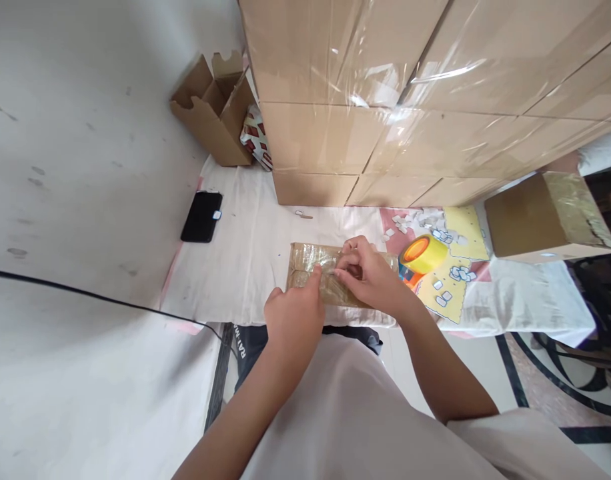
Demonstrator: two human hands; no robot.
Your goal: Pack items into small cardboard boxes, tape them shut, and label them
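A flat brown cardboard packet with a glossy, clear-taped surface lies near the table's front edge. My left hand rests at its near left, the index finger stretched out and pressing on the shiny surface. The thumb sticks out to the side and the other fingers are curled, holding nothing visible. My right hand is over the right half of the packet, thumb and fingers pinched together. A thin whitish clear strip, apparently tape, shows at the pinch; its extent is hard to make out.
Right of the packet stands a yellow tape roll with an orange core, near white paper scraps. A wall of taped cartons rises behind. An open carton, a black phone and another carton stand around the cloth-covered table.
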